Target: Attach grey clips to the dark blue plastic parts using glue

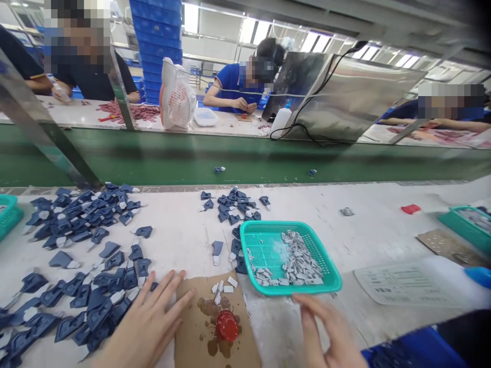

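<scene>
"Where are the things being kept?"

"The dark blue parts [98, 306] are being spread over the left of the table [372, 237], and the small grey pieces [303, 260] are being held in the teal basket [264, 250], just beyond the right side of the cardboard [187, 337]."

"And the hands?"

"The left hand [151, 314] is being held beside the parts, its fingertips over the cardboard's left edge — the grip is being spread wide, with nothing seen in it. The right hand [332, 327] is being held at the basket's near rim; whether the rim is being pinched or only met cannot be told."

"Why is it being laid out so?"

"Probably so that each stock is being left within easy reach of one hand. The cardboard is perhaps being used to guard the table, as brown stains are being shown around the red cap [227, 326]."

"Which way is a part being pointed?"

"In the spread, every way. The lone part [217, 249] left of the basket is being aimed with its pale tip toward the wearer, its long axis being laid near to far."
</scene>
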### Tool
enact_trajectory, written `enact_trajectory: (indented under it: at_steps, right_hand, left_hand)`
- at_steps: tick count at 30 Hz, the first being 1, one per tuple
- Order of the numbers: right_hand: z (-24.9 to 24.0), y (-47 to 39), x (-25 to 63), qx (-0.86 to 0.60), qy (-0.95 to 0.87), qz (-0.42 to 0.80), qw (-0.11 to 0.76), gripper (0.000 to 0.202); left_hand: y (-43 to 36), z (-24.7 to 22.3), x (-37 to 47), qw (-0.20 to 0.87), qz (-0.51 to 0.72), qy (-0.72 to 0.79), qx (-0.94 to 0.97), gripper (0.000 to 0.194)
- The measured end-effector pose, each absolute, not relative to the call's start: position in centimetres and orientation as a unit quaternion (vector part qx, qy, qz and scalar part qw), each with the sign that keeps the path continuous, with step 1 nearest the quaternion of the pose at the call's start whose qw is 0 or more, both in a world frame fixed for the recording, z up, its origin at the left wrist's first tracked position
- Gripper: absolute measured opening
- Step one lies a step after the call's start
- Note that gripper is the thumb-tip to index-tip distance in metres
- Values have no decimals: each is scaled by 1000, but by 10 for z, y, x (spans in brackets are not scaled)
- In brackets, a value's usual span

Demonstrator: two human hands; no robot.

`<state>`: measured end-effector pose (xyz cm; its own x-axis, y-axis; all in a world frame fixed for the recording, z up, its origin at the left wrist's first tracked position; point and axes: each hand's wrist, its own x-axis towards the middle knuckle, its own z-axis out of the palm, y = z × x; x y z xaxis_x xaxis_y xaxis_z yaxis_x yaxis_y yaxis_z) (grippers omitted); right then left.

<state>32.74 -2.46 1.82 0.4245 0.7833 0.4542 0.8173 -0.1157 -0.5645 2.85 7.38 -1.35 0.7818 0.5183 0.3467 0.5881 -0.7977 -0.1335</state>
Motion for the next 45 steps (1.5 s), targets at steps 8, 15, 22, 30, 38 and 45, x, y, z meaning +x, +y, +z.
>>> enact_trajectory:
  at_steps: [8,15,22,30,38,45]
  right_hand:
    - [49,62,420,-686,-699,172,110,24]
    - [43,78,423,-670,-700,226,96,29]
    - [45,81,415,-715,-656,212,113,26]
    - [46,64,412,-750,-631,166,113,27]
    - [42,65,401,-747,-644,149,72,16]
    - [45,72,400,-729,-667,139,69,18]
  left_hand:
    - [147,24,33,-29,-142,-381,-913,36]
    - [277,58,96,-133,-147,-427,-882,36]
    - [364,32,146,-113,-174,-482,-851,42]
    - [381,16,155,-167,-186,-523,-815,34]
    - [364,37,140,-340,-289,-577,-684,30]
    - [276,83,116,-563,-351,-508,-549,26]
